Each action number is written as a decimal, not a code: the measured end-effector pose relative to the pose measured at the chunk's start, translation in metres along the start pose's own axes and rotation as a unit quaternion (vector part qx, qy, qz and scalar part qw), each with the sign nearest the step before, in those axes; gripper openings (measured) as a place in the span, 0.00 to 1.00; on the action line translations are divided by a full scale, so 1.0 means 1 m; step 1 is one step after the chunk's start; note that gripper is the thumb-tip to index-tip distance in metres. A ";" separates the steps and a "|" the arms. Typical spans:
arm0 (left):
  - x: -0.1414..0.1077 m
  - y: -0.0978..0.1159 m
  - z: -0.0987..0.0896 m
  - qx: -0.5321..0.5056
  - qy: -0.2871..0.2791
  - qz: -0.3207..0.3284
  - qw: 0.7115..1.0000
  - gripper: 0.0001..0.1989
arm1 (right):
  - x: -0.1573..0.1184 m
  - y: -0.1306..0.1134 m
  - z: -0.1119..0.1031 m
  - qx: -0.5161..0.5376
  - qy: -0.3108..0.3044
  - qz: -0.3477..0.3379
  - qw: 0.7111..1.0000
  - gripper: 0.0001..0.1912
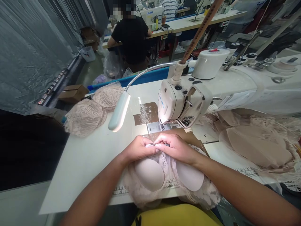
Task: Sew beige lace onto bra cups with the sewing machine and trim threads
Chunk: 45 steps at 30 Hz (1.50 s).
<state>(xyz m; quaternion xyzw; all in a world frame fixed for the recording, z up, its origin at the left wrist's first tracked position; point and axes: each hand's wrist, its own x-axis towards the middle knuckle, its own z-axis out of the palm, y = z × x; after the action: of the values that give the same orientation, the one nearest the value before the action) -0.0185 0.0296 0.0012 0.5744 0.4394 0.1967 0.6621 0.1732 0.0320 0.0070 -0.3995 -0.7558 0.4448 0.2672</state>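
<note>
A pale pink lace bra (pixel 150 177) with two smooth moulded cups lies at the table's front edge, cups facing up. Its lower part hangs over the edge toward my lap. My left hand (pixel 141 148) is closed in a pinch at the bra's far edge, thumb pointing right. Pressed up against it, my right hand (pixel 174 147) pinches the same edge, so the two thumbs nearly meet. A thin dark sliver shows between the fingers, too small to name. Just beyond my hands is the needle area of a white sewing machine (pixel 171 100), lit brightly.
A gooseneck lamp (pixel 119 111) arches over the white table (pixel 94 163). Lace cups (pixel 86 117) are piled at the left, and more beige lace pieces (pixel 261 144) lie at the right. A measuring tape (pixel 119 191) runs along the front edge. A co-worker (pixel 131 37) sits beyond.
</note>
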 end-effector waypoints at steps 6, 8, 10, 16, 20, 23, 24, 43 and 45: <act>-0.001 0.003 0.003 0.000 -0.007 0.005 1.000 0.19 | 0.001 0.009 0.002 0.111 0.022 0.056 0.992 0.10; 0.000 0.003 0.003 -0.003 -0.007 0.012 1.000 0.18 | 0.001 0.010 0.003 0.156 -0.001 0.082 0.984 0.16; 0.000 0.002 0.000 -0.008 -0.021 0.018 1.000 0.16 | 0.002 0.009 0.004 0.159 -0.044 0.089 0.982 0.21; -0.017 0.006 -0.037 0.050 -0.118 -0.035 0.991 0.15 | 0.001 0.007 -0.002 0.063 -0.049 0.113 0.990 0.08; -0.029 0.009 -0.057 0.076 -0.056 -0.030 0.995 0.10 | -0.002 0.006 -0.005 0.120 -0.130 0.146 0.973 0.12; -0.030 0.011 -0.055 0.055 -0.013 -0.001 0.998 0.10 | -0.002 0.003 -0.003 0.174 -0.132 0.160 0.963 0.15; -0.030 0.012 -0.052 0.047 -0.009 0.005 0.999 0.10 | -0.001 0.003 -0.002 0.175 -0.107 0.153 0.967 0.15; -0.009 0.003 -0.005 -0.055 0.083 -0.014 0.995 0.14 | 0.000 0.012 -0.009 0.116 -0.008 0.027 0.993 0.18; -0.008 0.003 -0.005 -0.062 0.085 -0.010 0.994 0.14 | -0.001 0.012 -0.013 0.098 -0.018 0.013 0.995 0.16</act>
<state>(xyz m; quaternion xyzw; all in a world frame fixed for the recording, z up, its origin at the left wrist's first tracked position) -0.0261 0.0267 0.0070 0.5092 0.4870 0.2645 0.6585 0.1877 0.0405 0.0028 -0.3732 -0.7077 0.5274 0.2858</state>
